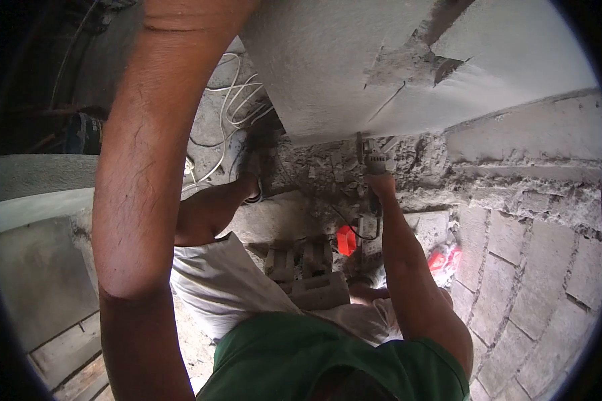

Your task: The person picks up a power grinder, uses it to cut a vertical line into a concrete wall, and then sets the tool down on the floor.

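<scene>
My right hand (381,183) is closed around a small grey power tool (370,155), held against the lower edge of the plastered wall (328,73), where the plaster is broken away. A black cord (354,230) hangs from the tool. My left forearm (140,167) rises close to the camera and leaves the top of the picture, so my left hand is out of sight. A chiselled groove (415,57) runs through the plaster above the tool.
Bare brickwork (528,267) fills the right side. Rubble (314,174) lies at the wall's foot, with white cables (237,100) farther back. Grey concrete blocks (311,284) and red objects (346,239) sit by my legs. A grey slab (33,267) stands at left.
</scene>
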Available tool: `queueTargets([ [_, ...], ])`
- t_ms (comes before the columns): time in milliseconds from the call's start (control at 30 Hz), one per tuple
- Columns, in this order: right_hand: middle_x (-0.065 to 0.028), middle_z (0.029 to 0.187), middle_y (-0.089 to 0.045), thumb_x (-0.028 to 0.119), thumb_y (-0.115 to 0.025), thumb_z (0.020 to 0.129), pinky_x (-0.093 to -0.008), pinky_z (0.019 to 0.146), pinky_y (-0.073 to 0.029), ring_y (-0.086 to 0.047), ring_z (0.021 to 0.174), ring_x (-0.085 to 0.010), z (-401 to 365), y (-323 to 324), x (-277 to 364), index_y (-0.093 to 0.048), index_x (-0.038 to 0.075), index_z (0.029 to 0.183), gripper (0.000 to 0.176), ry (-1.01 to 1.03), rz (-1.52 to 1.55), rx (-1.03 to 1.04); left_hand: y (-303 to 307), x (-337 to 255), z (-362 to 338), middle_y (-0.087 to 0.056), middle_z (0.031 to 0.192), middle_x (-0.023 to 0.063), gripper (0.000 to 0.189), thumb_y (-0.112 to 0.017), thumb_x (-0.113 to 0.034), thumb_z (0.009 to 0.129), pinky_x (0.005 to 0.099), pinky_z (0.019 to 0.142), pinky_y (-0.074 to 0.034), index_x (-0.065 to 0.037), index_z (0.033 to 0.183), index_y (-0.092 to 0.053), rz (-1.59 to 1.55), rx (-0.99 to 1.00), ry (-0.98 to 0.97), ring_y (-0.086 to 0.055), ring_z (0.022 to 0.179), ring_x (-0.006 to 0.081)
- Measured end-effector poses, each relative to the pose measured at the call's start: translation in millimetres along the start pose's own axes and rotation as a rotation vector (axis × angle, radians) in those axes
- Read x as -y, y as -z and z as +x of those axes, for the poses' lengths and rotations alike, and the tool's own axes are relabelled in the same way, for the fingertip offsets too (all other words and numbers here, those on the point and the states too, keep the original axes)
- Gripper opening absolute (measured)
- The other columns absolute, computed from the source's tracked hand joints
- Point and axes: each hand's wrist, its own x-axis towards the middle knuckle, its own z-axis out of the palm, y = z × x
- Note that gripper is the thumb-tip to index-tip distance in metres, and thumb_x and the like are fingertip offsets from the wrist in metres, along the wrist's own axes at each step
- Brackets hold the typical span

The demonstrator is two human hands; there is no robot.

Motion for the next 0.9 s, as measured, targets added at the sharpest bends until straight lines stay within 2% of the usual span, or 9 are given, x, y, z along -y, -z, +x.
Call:
queueTargets([
  [100, -0.023, 0.093, -0.075, 0.04, -0.078, 0.064, -0.0419, 0.078, -0.056, -0.074, 0.091, -0.0321, -1.5, 4.7, 0.0, -0.073, -0.008, 0.096, 0.058, 0.034, -0.057, 0.023, -1.1, -0.3, 1.0, -0.047, 0.138, 0.0174, 0.08, -0.068, -0.047, 0.089, 0.0486, 0.101, -0.044, -0.007, 0.148, -0.031, -0.008, -0.004, 0.003, -0.054, 0.121, 0.0311],
  [167, -0.0234, 0.093, -0.074, 0.042, -0.078, 0.064, -0.0422, 0.078, -0.056, -0.074, 0.092, -0.0328, 9.9, -5.4, -12.4, -0.073, -0.008, 0.095, 0.059, 0.064, -0.04, -0.044, -0.2, -0.7, 1.8, -0.048, 0.138, 0.0176, 0.08, -0.068, -0.047, 0.089, 0.0484, 0.101, -0.044, -0.007, 0.148, -0.031, -0.013, -0.005, 0.003, -0.054, 0.121, 0.031],
  [300, -0.0246, 0.094, -0.074, 0.042, -0.078, 0.064, -0.0427, 0.079, -0.056, -0.074, 0.093, -0.0345, 3.7, -0.9, -6.0, -0.074, -0.007, 0.096, 0.059, 0.034, -0.037, -0.018, -0.1, -1.7, 1.4, -0.048, 0.137, 0.0179, 0.08, -0.069, -0.046, 0.089, 0.0478, 0.101, -0.044, -0.006, 0.148, -0.031, -0.02, -0.007, 0.003, -0.055, 0.121, 0.031],
  [367, -0.0252, 0.095, -0.074, 0.041, -0.078, 0.063, -0.0434, 0.081, -0.056, -0.073, 0.094, -0.0359, -2.9, 2.9, -1.0, -0.074, -0.007, 0.097, 0.059, 0.081, -0.027, -0.082, -1.1, -1.1, 1.1, -0.049, 0.137, 0.0181, 0.08, -0.069, -0.045, 0.089, 0.0476, 0.101, -0.044, -0.006, 0.147, -0.032, -0.018, -0.009, 0.006, -0.055, 0.121, 0.0309],
  [567, -0.026, 0.098, -0.074, 0.041, -0.078, 0.062, -0.0444, 0.085, -0.056, -0.073, 0.099, -0.037, -9.4, 14.0, 11.7, -0.073, -0.008, 0.099, 0.061, 0.058, -0.036, 0.007, -2.2, -1.9, 2.6, -0.05, 0.136, 0.0187, 0.08, -0.071, -0.044, 0.089, 0.0468, 0.102, -0.045, -0.004, 0.147, -0.032, -0.021, -0.011, 0.003, -0.055, 0.121, 0.0308],
  [667, -0.0271, 0.099, -0.074, 0.042, -0.078, 0.062, -0.0446, 0.085, -0.056, -0.073, 0.1, -0.0375, -10.3, 12.3, 12.2, -0.073, -0.009, 0.1, 0.064, 0.065, 0.002, -0.05, -2.3, -2.9, 3.5, -0.05, 0.136, 0.0189, 0.08, -0.071, -0.043, 0.089, 0.0464, 0.102, -0.045, -0.004, 0.147, -0.033, -0.027, -0.012, -0.001, -0.056, 0.12, 0.0308],
  [900, -0.0273, 0.1, -0.073, 0.047, -0.081, 0.063, -0.0439, 0.084, -0.056, -0.073, 0.1, -0.036, -12.2, 14.5, 16.1, -0.073, -0.009, 0.101, 0.068, 0.048, -0.021, -0.02, -4.7, -4.4, 6.1, -0.051, 0.135, 0.0196, 0.08, -0.072, -0.041, 0.088, 0.0455, 0.102, -0.045, -0.002, 0.147, -0.033, -0.029, -0.015, -0.011, -0.056, 0.12, 0.0306],
])
